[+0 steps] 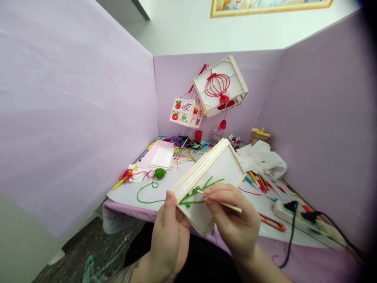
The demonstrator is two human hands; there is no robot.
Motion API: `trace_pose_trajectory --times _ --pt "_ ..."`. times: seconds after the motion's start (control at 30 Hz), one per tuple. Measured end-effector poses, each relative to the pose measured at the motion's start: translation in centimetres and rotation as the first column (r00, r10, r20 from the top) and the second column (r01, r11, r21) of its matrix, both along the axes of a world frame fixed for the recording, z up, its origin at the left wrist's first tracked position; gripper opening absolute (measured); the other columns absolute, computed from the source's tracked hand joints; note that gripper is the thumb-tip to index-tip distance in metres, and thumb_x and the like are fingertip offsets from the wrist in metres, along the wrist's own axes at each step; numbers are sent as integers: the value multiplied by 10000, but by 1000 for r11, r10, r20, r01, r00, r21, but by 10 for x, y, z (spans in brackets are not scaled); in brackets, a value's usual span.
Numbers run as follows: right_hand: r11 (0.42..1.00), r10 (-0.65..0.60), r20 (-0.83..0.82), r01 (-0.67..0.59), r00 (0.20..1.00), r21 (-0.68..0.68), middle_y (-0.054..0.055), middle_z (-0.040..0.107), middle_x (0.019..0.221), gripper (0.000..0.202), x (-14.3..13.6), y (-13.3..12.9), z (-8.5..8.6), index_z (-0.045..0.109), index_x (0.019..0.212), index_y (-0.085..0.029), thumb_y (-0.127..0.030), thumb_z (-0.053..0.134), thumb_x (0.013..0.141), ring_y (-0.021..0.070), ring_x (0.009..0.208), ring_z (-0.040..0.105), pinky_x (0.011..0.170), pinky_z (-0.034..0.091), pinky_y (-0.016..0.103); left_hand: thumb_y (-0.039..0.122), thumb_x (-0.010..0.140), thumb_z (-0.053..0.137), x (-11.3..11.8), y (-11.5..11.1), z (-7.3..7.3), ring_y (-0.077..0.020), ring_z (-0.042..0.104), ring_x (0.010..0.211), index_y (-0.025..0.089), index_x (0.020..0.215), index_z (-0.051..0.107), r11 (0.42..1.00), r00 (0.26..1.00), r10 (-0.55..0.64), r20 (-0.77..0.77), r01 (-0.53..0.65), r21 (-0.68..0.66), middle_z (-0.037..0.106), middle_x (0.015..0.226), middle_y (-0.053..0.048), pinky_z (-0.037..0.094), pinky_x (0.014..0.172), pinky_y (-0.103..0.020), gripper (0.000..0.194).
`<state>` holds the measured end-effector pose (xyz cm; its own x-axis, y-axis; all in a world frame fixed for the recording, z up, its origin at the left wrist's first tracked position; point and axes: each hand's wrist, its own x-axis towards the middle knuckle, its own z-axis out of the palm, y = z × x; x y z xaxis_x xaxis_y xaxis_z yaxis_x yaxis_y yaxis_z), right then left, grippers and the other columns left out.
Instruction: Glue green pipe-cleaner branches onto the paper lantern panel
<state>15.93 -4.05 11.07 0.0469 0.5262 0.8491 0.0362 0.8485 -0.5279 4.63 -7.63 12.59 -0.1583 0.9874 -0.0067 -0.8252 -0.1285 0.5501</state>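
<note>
My left hand grips the lower left corner of a white panel with a pale wooden frame, tilted above the table edge. On the panel lies green yarn shaped into branching stems and small loops. My right hand pinches a thin wooden stick, its tip at one of the green loops. From the panel's lower corner a green strand runs left across the table to a green yarn ball.
Two decorated box lanterns, a larger one and a smaller one, hang behind. Another framed panel lies back left. At right are a power strip, markers, an orange cutter and crumpled white material.
</note>
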Motion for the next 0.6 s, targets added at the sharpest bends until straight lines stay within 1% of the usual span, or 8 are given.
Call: trace_pose_trajectory --times 0.1,0.17,0.2,0.27,0.33,0.4,0.5,0.6 --pt "988 -81 95 68 992 138 41 689 906 370 -1 -2 2 674 996 -234 46 637 757 177 826 666 716 553 295 335 901 561 0 0 0 -283 586 1183 140 1331 531 1000 1000 -8 -6 7 -13 653 1232 -144 429 1061 -427 474" --pt "984 -99 110 80 989 162 39 685 889 370 -1 -1 2 672 997 -233 39 659 748 172 805 666 693 554 281 340 901 561 0 1 1 -282 592 1174 142 1326 537 1000 1000 7 -7 -7 -19 656 1229 -143 433 1058 -426 469" --pt "986 -92 100 76 991 147 36 683 875 353 -1 0 1 671 985 -233 27 674 746 172 795 663 687 552 281 345 902 560 -1 2 1 -281 594 1172 141 1326 536 1000 1000 17 -8 -17 -19 657 1226 -144 435 1056 -426 471" --pt "997 -50 50 46 998 65 30 677 851 291 1 2 0 669 941 -229 -8 694 754 174 791 653 695 547 291 350 906 554 -1 3 1 -279 597 1169 139 1329 532 999 999 36 -6 -36 -13 662 1217 -145 440 1051 -425 473" --pt "999 -1 -49 0 999 -34 22 670 828 227 3 5 -1 666 890 -228 -37 691 772 172 791 646 700 545 292 341 911 547 -1 4 1 -276 598 1169 138 1333 527 999 999 46 1 -46 -4 666 1210 -144 442 1049 -423 468" --pt "993 40 -149 -56 988 -102 15 668 814 195 3 8 -1 664 861 -230 -49 677 791 164 785 645 689 546 279 328 914 542 -1 3 1 -274 599 1167 137 1333 527 999 999 45 8 -45 -1 670 1203 -142 442 1049 -421 460" --pt "988 72 -201 -97 977 -118 16 680 813 187 2 9 1 672 855 -231 -56 681 791 167 785 654 685 553 281 338 917 538 -1 3 1 -275 600 1165 133 1328 531 999 999 35 10 -35 -4 671 1201 -144 440 1051 -421 459" --pt "992 45 -165 -63 985 -111 24 698 817 172 -1 8 3 685 843 -228 -70 703 777 181 796 663 705 557 301 335 915 542 -1 2 1 -275 598 1169 133 1326 533 1000 1000 22 7 -22 -11 672 1198 -144 438 1055 -420 458"
